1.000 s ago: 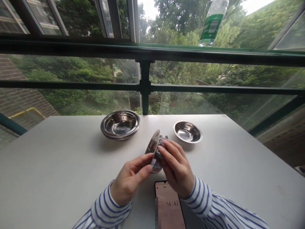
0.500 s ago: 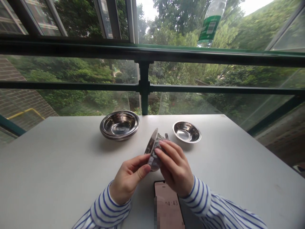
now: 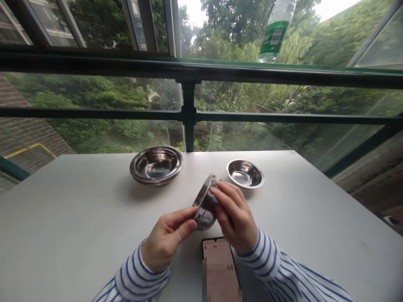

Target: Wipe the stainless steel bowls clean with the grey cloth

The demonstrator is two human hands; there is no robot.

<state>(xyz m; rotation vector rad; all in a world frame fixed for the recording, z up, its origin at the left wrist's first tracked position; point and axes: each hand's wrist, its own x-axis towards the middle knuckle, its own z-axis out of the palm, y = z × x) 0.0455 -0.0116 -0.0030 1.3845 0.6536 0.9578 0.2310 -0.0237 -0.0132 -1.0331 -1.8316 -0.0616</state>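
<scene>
A small metal bowl (image 3: 205, 219) is held tilted on its edge above the table, its opening facing left. My left hand (image 3: 166, 240) pinches the near part of its rim between thumb and fingers. My right hand (image 3: 236, 217) is closed on a crumpled grey cloth (image 3: 213, 194), its fingers pressing it against the bowl's outer side. Most of the cloth is hidden under those fingers. Below the hands lies a phone (image 3: 218, 256) showing digits on a pinkish screen, partly covered by my right wrist.
Stacked metal bowls (image 3: 156, 167) stand at the back left of the white table (image 3: 78, 218). A single metal bowl (image 3: 245, 173) sits at the back right. Beyond the table's far edge runs a dark green railing (image 3: 126, 112), with a plastic bottle (image 3: 274, 35) on its top bar.
My right hand has shifted slightly with the cloth over the bowl's outer side, uncovering more of its lower part. The bowl has turned a little. The view has moved slightly.
</scene>
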